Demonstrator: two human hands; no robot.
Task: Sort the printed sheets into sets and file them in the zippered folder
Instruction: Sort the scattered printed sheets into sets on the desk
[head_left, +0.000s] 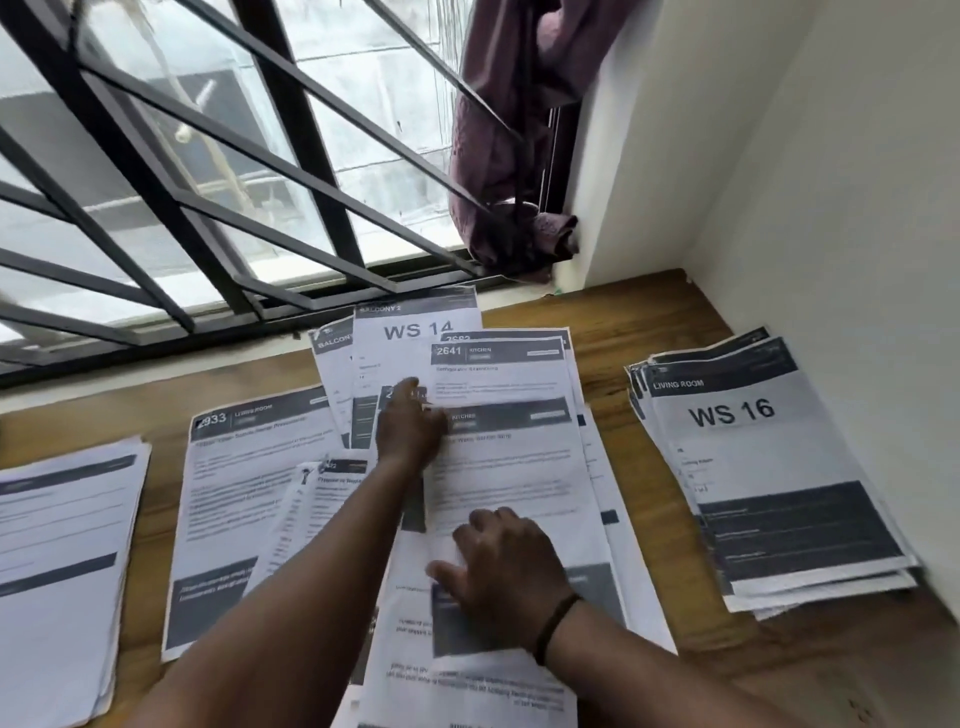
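Printed sheets with dark header bands lie spread over a wooden desk (654, 322). A loose middle pile (519, 467) holds kitchen sheets, with a "WS 14" balcony sheet (415, 330) at its far end. My left hand (410, 423) reaches forward and rests on the upper left part of this pile, fingers fairly straight. My right hand (504, 566), a dark band on its wrist, presses flat on the lower part of the same pile. A "2933" living room sheet (244, 493) lies to the left. No zippered folder is in view.
A neat stack topped "WS 16" (769, 478) sits at the right against the white wall (857, 208). Another stack (57, 561) lies at the far left. A barred window (208, 182) runs along the desk's far edge, with purple cloth (509, 130) hanging at its right end.
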